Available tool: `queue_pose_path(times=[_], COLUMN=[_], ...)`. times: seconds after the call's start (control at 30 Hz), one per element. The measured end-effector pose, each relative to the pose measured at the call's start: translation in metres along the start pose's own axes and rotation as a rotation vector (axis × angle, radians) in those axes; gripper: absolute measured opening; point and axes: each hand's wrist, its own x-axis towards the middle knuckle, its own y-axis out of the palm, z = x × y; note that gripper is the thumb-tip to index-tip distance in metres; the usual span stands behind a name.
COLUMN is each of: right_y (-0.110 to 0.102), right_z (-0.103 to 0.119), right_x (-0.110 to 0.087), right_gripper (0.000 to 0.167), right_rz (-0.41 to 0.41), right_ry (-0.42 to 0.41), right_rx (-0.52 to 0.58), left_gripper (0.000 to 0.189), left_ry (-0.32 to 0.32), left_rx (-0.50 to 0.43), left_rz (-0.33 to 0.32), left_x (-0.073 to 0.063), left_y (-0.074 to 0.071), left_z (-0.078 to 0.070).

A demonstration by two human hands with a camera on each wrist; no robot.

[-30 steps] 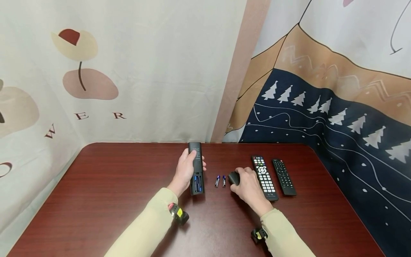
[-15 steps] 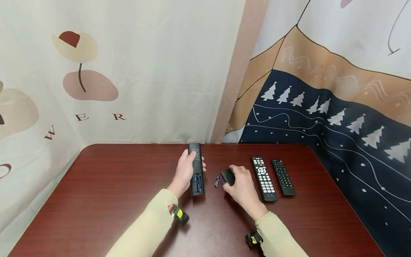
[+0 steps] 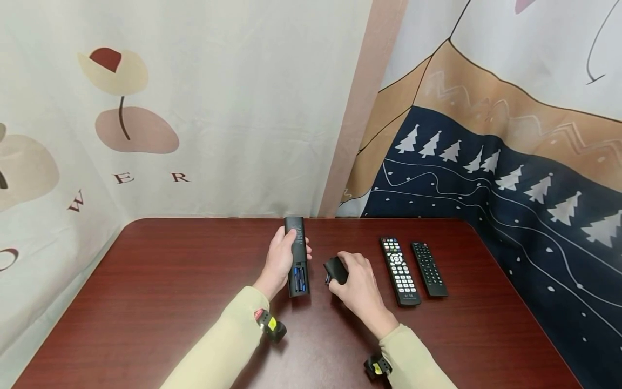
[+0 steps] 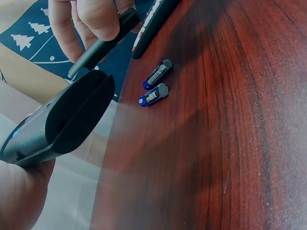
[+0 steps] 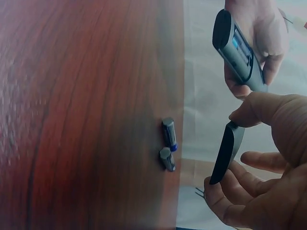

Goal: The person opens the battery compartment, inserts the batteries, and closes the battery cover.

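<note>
My left hand (image 3: 278,258) grips a black remote control (image 3: 297,243), its back turned up and the thumb lying on it. The battery compartment at the near end is uncovered, with blue batteries (image 3: 299,279) inside. Between thumb and fingertips, my right hand (image 3: 358,286) pinches a black battery cover (image 5: 224,153), held up off the table to the right of the remote. Two loose blue-and-silver batteries (image 4: 156,82) lie on the table below the cover; in the head view the cover mostly hides them.
To the right lie a black remote with white buttons (image 3: 399,270) and a smaller black remote (image 3: 430,269), both buttons up. The reddish-brown table (image 3: 194,243) ends at printed curtains (image 3: 243,135) behind and on the right.
My right hand has moved left with the battery cover, from beside the white-buttoned remote to over the loose batteries. The left hand and its remote have stayed almost still.
</note>
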Motion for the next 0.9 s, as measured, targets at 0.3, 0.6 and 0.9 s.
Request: queue_pose_path(times=[0.3, 0.6, 0.9], right_y=[0.005, 0.010, 0.016], right_z=[0.009, 0.016, 0.020], right_x=[-0.006, -0.011, -0.015], right_gripper=[0.051, 0.046, 0.045], right_rz=[-0.008, -0.032, -0.056], right_ry=[-0.017, -0.068, -0.099], right_rx=[0.057, 0.095, 0.139], left_gripper=[0.032, 0.033, 0.033], left_ry=[-0.010, 0.007, -0.005], left_rx=[0.001, -0.003, 0.003], left_rz=[-0.005, -0.004, -0.002], left_x=[0.000, 0.000, 0.000], left_y=[0.000, -0.001, 0.001], left_z=[0.001, 0.002, 0.001])
